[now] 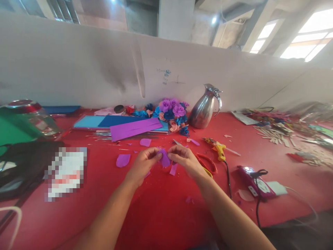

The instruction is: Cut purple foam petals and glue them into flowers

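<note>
Between my two hands is a small purple paper petal, held up over the red table. My left hand pinches its left edge between thumb and fingers. On the other side, my right hand grips its upper right edge the same way. Loose purple paper pieces lie around: a cut petal left of my left hand, another piece behind it, and a strip below the held petal. Scissors with red and yellow handles lie partly hidden beneath my right hand and forearm.
A yellow glue gun and a magenta power strip with cables lie at right. Behind stand a metal jug and a heap of paper flowers, beside a purple sheet. Wooden sticks are at far right, a jar at left.
</note>
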`<state>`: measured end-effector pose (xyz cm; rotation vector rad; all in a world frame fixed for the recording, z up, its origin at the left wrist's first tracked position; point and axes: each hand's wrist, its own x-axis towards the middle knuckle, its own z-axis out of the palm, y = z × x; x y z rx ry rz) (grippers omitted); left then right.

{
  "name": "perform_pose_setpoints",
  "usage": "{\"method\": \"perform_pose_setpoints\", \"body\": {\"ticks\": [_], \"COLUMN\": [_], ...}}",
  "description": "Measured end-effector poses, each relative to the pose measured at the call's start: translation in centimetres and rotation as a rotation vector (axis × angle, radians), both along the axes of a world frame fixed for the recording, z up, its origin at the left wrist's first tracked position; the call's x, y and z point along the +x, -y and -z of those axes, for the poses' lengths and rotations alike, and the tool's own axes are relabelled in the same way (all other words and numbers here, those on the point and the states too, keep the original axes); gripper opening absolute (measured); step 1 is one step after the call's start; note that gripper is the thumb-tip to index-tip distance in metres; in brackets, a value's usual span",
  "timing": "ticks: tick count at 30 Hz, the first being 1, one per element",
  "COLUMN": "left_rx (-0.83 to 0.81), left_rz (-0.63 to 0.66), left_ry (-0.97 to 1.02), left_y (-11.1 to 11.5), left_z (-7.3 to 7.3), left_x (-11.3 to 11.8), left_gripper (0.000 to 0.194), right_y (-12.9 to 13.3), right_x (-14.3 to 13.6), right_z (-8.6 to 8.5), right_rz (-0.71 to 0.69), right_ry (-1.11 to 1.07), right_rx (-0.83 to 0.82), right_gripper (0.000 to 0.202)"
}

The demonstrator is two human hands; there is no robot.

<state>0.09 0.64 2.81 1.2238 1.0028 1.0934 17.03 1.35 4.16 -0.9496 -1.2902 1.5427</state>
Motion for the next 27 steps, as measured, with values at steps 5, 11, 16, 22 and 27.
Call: {"method": "perform_pose_setpoints", "body": {"ticks": [5, 11, 16, 22, 27], "left_rx": [-0.021, -0.114, -0.150, -0.099, -0.127], "left_rz": [0.022, 0.098, 0.106, 0.086, 0.110], "left_ry": [0.004, 0.195, 0.253, 0.143, 0.194], "left_y": [0.0, -0.4, -0.3, -0.2, -0.2], "left_z": [-0.2, 1.0, 1.0, 0.2, 0.3], "left_x": [0.1, -0.1, 0.1, 0.3, 0.1], "left_gripper": [0.021, 0.021, 0.023, 0.026, 0.025], "right_y": [0.1, 0.1, 0.3, 0.4, 0.4], "right_x": [-0.1, -0.3, -0.5, -0.4, -0.4], "right_z": [0.0, 0.1, 0.1, 0.4, 0.4], "right_rz": [0.001, -0.029, -0.017, 0.011, -0.035], "right_ry": [0.065, -0.050, -0.089, 0.016, -0.047], "right_rx": [0.009, -0.078, -0.095, -0.012, -0.035], "right_gripper": [0.011, 0.015, 0.016, 0.012, 0.011]}}
